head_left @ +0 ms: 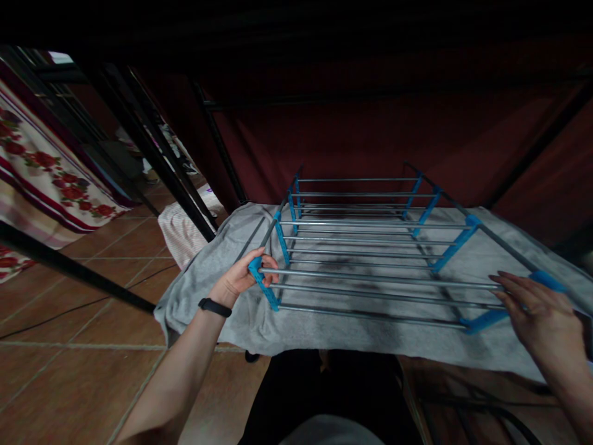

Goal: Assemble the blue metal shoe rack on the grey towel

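Note:
A rack of grey metal tubes (361, 277) joined by blue plastic brackets lies across a grey cloth (324, 327). My left hand (248, 272) is closed around the rack's near left corner, at a blue bracket (269, 294). On that wrist is a dark band. At the near right corner, my right hand (537, 306) rests with its fingers over the tube ends, beside another blue bracket (486, 321). Its thumb side is partly hidden, but the fingers bend onto the rack. Further back, several more blue brackets hold rows of tubes between two long side poles.
Dark red fabric (333, 142) hangs behind the cloth-covered surface. Black metal posts (148, 148) stand at the left, near a flowered curtain (60, 167). A striped cloth (185, 228) hangs beyond them. A cable (88, 305) runs over the tiled floor (92, 364).

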The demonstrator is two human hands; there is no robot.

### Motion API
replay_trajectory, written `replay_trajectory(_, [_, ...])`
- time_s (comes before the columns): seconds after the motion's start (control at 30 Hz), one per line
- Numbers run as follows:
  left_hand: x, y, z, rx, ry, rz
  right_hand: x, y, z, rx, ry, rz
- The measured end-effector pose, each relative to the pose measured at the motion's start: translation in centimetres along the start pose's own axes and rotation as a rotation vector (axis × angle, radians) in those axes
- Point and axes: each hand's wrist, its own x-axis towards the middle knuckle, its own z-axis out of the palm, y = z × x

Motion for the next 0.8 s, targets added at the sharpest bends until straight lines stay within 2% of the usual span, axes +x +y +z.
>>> replay_trajectory(0.3, [0.2, -0.1, -0.4, 0.027, -0.028, -0.015, 0.0, 0.3, 0.0, 0.049, -0.018, 0.010])
replay_trajectory(0.5, [0.1, 0.2, 0.2, 0.032, -0.011, 0.010, -0.2, 0.4, 0.3, 0.095, -0.034, 0.075])
replay_trajectory(0.63, [-0.1, 0.3, 1.0, 0.035, 0.014, 0.018, -0.8, 0.3, 0.9, -0.006, -0.088, 0.012])
replay_trajectory(0.8, [0.1, 0.1, 2.0, 0.025, 0.066, 0.032, -0.9, 2.0, 1.2, -0.030, -0.070, -0.024])
